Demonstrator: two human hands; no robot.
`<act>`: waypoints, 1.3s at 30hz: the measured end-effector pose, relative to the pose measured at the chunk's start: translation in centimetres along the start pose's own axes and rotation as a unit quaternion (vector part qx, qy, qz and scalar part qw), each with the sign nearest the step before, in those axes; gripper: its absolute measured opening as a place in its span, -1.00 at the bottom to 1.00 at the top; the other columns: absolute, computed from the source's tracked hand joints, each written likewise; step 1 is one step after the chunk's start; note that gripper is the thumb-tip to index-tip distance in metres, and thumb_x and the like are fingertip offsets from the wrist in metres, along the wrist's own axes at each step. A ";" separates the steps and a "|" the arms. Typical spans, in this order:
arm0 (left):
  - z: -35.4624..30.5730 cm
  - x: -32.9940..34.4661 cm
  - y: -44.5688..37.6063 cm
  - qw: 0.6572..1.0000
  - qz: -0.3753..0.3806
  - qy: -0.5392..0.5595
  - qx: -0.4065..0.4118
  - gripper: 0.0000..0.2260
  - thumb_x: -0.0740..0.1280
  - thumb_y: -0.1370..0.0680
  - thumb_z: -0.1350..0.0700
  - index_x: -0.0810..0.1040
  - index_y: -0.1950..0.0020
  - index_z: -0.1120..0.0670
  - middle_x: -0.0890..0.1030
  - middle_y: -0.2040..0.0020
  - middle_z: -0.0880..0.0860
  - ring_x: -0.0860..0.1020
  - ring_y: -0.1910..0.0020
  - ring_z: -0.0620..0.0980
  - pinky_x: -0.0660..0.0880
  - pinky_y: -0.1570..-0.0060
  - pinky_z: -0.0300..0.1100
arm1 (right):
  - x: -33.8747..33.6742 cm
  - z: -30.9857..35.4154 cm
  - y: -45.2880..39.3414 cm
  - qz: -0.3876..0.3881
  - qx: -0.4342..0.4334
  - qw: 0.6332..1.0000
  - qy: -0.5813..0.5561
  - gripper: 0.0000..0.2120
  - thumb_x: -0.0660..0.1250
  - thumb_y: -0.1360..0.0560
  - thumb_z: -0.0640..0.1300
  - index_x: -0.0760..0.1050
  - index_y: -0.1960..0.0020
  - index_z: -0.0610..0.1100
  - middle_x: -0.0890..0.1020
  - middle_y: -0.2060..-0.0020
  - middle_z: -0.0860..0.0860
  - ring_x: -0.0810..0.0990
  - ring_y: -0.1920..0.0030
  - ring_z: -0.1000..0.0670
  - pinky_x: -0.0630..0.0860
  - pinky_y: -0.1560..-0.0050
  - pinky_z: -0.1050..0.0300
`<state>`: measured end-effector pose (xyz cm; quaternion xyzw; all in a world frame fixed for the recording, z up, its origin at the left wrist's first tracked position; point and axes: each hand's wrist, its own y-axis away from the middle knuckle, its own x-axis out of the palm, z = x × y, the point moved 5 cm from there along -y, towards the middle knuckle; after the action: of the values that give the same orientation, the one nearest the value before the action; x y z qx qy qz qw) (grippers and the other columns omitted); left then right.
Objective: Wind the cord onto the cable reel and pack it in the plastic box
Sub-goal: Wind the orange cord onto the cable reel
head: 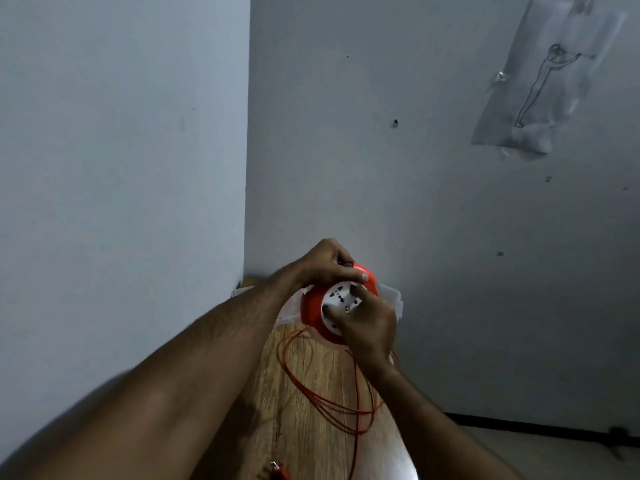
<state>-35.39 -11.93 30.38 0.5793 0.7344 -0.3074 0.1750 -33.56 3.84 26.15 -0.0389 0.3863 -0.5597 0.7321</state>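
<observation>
Setting: Grey walls are meeting in a corner ahead of you, and a narrow wooden tabletop point(311, 393) is running from you toward that corner.
Reel position: You are holding the cable reel point(313, 308) up above the far end of the tabletop, its white socket face tilting toward you.
Left hand: Your left hand point(329, 263) is clamping over the top rim of the reel, thumb lying along the orange edge.
Right hand: Your right hand point(370, 322) is closing on the white face from the lower right, fingertips pressing on it; I judge it is doing the turning.
Cord: The cord point(346, 407) is hanging from the reel's underside and lying in loose orange loops on the wood between you and the reel, so most of it is waiting to be wound.
Key relation: The slack is trailing down and back toward you, its run lying along the tabletop, while the plastic box point(393, 297) is sitting just behind the reel, nearer your right hand.
Hard to see: The box is showing only as pale edges behind your hands; the plug point(277, 466) at the bottom edge is partly cut off, and where the cord enters the reel is hidden.
</observation>
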 end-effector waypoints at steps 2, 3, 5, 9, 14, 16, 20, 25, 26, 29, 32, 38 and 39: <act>-0.1 0.6 -0.3 1.000 -0.010 -0.008 0.007 -0.65 0.58 -0.45 -0.05 0.57 0.42 0.06 0.52 0.42 0.02 0.47 0.44 -0.07 0.39 0.38 -0.18 | 0.8 -0.9 1.1 -0.073 0.235 0.954 -0.171 -0.42 0.65 -0.31 -0.01 0.59 -0.27 -0.11 0.68 -0.16 -0.06 0.68 -0.08 -0.04 0.68 0.00 0.05; 0.0 1.0 -0.4 1.000 -0.008 -0.021 0.005 -0.66 0.59 -0.43 -0.08 0.58 0.42 0.05 0.53 0.41 0.01 0.46 0.42 -0.08 0.39 0.36 -0.16 | 1.6 -1.3 1.9 -0.095 0.357 0.891 -0.265 -0.41 0.66 -0.30 -0.04 0.58 -0.26 -0.13 0.66 -0.17 -0.09 0.67 -0.10 -0.09 0.67 -0.04 -0.03; 0.2 1.9 -0.4 0.999 0.001 -0.047 -0.007 -0.69 0.60 -0.40 -0.11 0.57 0.43 -0.06 0.53 0.39 -0.08 0.48 0.39 -0.13 0.40 0.33 -0.18 | 3.3 -1.3 3.2 -0.152 0.513 0.731 -0.423 -0.38 0.67 -0.27 -0.05 0.49 -0.19 -0.24 0.62 -0.15 -0.12 0.65 -0.11 -0.16 0.64 -0.12 -0.22; 1.7 2.5 0.0 0.998 0.011 -0.051 -0.022 -0.67 0.61 -0.40 -0.10 0.55 0.45 -0.11 0.51 0.40 -0.13 0.48 0.41 -0.20 0.37 0.34 -0.24 | 4.8 -1.0 4.0 -0.139 0.560 0.641 -0.507 -0.33 0.69 -0.24 -0.09 0.30 -0.10 -0.20 0.57 -0.14 -0.25 0.64 -0.13 -0.27 0.60 -0.15 -0.30; 3.5 1.3 1.0 0.999 0.020 -0.019 -0.044 -0.75 0.59 -0.43 -0.09 0.67 0.36 -0.01 0.61 0.40 -0.04 0.58 0.43 -0.12 0.46 0.37 -0.19 | 3.2 -2.1 4.3 -0.023 0.516 0.723 -0.458 -0.63 0.54 -0.41 -0.34 0.48 -0.13 -0.36 0.62 0.04 -0.24 0.72 0.12 -0.22 0.71 0.11 -0.12; 3.8 0.7 1.3 0.999 0.007 -0.014 -0.052 -0.76 0.59 -0.45 -0.07 0.73 0.26 0.08 0.68 0.34 0.02 0.64 0.38 -0.07 0.52 0.37 -0.19 | 1.2 -1.3 4.1 0.016 0.381 0.841 -0.384 -0.76 0.46 -0.48 -0.35 0.56 -0.13 -0.29 0.67 0.08 -0.19 0.75 0.20 -0.07 0.69 0.18 0.08; 3.4 0.4 1.2 0.998 0.030 -0.013 -0.056 -0.76 0.58 -0.46 -0.05 0.75 0.18 0.13 0.69 0.30 0.07 0.66 0.36 -0.04 0.59 0.29 -0.14 | -1.2 1.8 2.9 0.115 -0.236 0.962 0.078 -0.58 0.50 -0.46 -0.27 0.56 -0.29 -0.13 0.71 0.07 0.00 0.67 0.02 0.12 0.62 -0.09 0.14; 2.2 1.3 1.0 0.996 0.074 -0.009 -0.051 -0.85 0.57 -0.49 -0.02 0.75 0.19 0.04 0.72 0.24 0.04 0.71 0.29 -0.01 0.62 0.26 -0.19 | 1.1 0.9 2.6 0.280 -0.486 0.743 0.365 -0.54 0.41 -0.53 -0.18 0.43 -0.41 -0.14 0.67 -0.17 -0.17 0.57 -0.30 -0.28 0.33 -0.46 -0.31; 1.8 1.4 0.9 0.995 0.082 -0.007 -0.048 -0.85 0.57 -0.49 0.00 0.73 0.25 0.00 0.71 0.28 0.00 0.69 0.31 -0.04 0.60 0.28 -0.21 | 1.0 1.0 2.4 0.278 -0.496 0.728 0.382 -0.51 0.44 -0.52 -0.16 0.42 -0.42 -0.14 0.67 -0.18 -0.17 0.55 -0.31 -0.31 0.38 -0.43 -0.31; 1.0 2.2 0.8 0.993 0.108 -0.016 -0.039 -0.72 0.58 -0.48 0.03 0.64 0.42 -0.07 0.62 0.42 -0.10 0.60 0.42 -0.15 0.51 0.35 -0.26 | 1.7 0.2 1.9 0.291 -0.508 0.708 0.395 -0.47 0.49 -0.48 -0.13 0.43 -0.40 -0.11 0.65 -0.22 -0.15 0.58 -0.29 -0.29 0.50 -0.31 -0.21; 1.2 3.2 0.6 0.992 0.119 -0.035 -0.033 -0.67 0.61 -0.44 -0.01 0.58 0.46 -0.02 0.55 0.43 -0.07 0.52 0.44 -0.14 0.46 0.35 -0.21 | 2.7 -0.2 1.6 0.295 -0.520 0.704 0.384 -0.56 0.47 -0.49 -0.12 0.44 -0.32 -0.11 0.66 -0.17 -0.12 0.69 -0.12 -0.17 0.59 -0.21 -0.09; 1.3 2.6 0.4 0.995 0.081 -0.057 -0.020 -0.74 0.61 -0.38 -0.12 0.63 0.43 -0.12 0.61 0.38 -0.10 0.60 0.39 -0.19 0.50 0.33 -0.23 | 2.8 -1.2 0.8 0.254 -0.425 0.812 0.310 -0.50 0.46 -0.50 -0.11 0.43 -0.41 -0.05 0.62 -0.26 -0.13 0.64 -0.22 -0.15 0.62 -0.17 -0.05; 1.3 2.3 0.5 0.996 0.072 -0.048 -0.021 -0.78 0.61 -0.39 -0.12 0.66 0.37 -0.11 0.65 0.35 -0.09 0.63 0.36 -0.17 0.53 0.31 -0.22 | 2.5 -1.2 0.6 0.231 -0.373 0.856 0.275 -0.49 0.47 -0.49 -0.08 0.45 -0.41 -0.01 0.63 -0.26 -0.11 0.65 -0.22 -0.12 0.63 -0.15 -0.01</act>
<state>-35.68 -11.04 27.90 0.6110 0.6880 -0.3062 0.2442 -33.68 2.36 23.69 -0.0630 0.7493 -0.1769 0.6350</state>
